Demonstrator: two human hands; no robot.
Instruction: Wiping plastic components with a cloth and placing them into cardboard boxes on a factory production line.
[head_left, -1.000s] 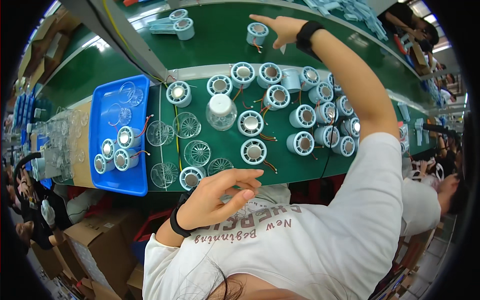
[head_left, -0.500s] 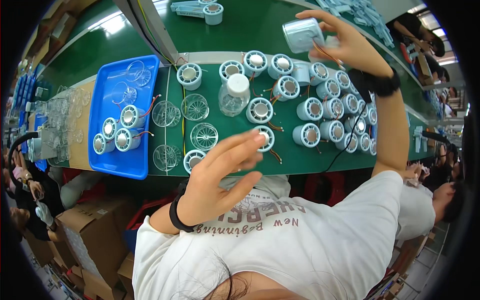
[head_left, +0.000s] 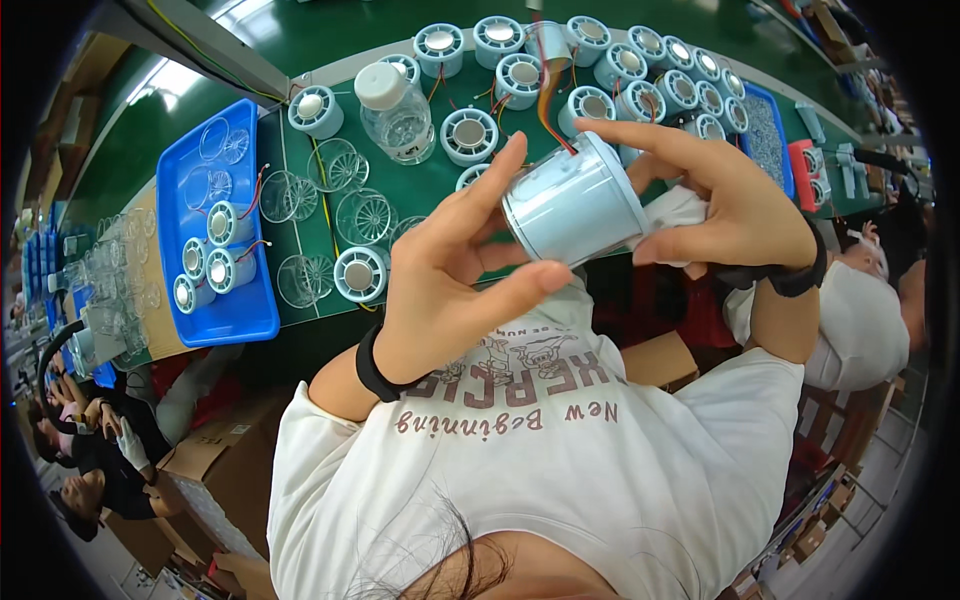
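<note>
- Left hand (head_left: 455,265): half open, fingers and thumb curved about the housing's left end; whether it grips cannot be told
- Right hand (head_left: 725,205): closed on the housing's rimmed end, with white crumpled material (head_left: 676,212) in its grasp
- Pale blue housing (head_left: 578,208): tilted, raised between the hands, coloured wires (head_left: 546,112) at its upper side
- Blue tray (head_left: 222,325): at left on the green table (head_left: 300,155), bearing similar housings (head_left: 230,268)

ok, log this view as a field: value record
right grip: holds pale-blue plastic cylinder and crumpled white wad
left grip: curved around cylinder's left end; contact unclear
cylinder pose: tilted, thin multicoloured wires at its top edge
clear round white-capped bottle: standing on green tabletop
blue rectangular plastic tray: at left, holding clear cups and four pale-blue round units
</note>
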